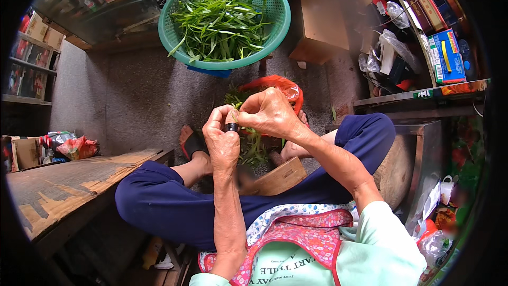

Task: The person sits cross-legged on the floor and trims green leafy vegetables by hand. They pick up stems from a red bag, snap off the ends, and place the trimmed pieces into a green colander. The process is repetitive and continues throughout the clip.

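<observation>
My left hand [221, 140] and my right hand [272, 114] meet above the floor between my knees, fingertips pinched together. A small piece of green leafy vegetable stem [235, 119] shows between them, mostly hidden by the fingers. A black band [231, 127] wraps my left thumb. Beneath the hands lie loose green leaves and stems [254, 151], beside a red plastic bag [288, 86]. Farther out, a green plastic colander [284, 26] holds a heap of long-leaved greens [219, 24].
A cardboard box [323, 24] stands right of the colander. Worn wooden boards [79, 185] lie at the left, and a wooden block [280, 176] sits between my legs. At the right, a cluttered shelf holds books [427, 5] and a blue box [447, 57].
</observation>
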Available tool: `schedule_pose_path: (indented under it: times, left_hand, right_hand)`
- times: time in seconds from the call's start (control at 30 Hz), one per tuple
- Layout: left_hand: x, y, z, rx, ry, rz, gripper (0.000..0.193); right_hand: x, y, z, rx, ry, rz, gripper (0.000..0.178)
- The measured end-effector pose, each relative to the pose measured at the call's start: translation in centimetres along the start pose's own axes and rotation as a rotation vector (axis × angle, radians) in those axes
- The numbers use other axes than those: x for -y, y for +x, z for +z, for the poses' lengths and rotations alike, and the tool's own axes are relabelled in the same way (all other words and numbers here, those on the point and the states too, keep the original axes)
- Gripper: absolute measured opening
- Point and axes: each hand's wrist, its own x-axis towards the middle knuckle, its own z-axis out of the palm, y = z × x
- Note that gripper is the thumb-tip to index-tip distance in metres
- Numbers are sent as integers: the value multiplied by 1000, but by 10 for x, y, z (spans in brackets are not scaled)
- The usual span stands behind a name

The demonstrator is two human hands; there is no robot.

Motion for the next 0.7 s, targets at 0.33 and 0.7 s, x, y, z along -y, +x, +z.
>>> schedule_pose_path:
  times: [0.33, 0.7]
  left_hand:
    - [14, 11, -24, -254, -209, -131, 13]
    - [158, 15, -40, -403, 657, -441, 42]
  right_hand:
    - [30, 62, -44, -649, -54, -610, 15]
    - [30, 97, -40, -807, -279, -668, 18]
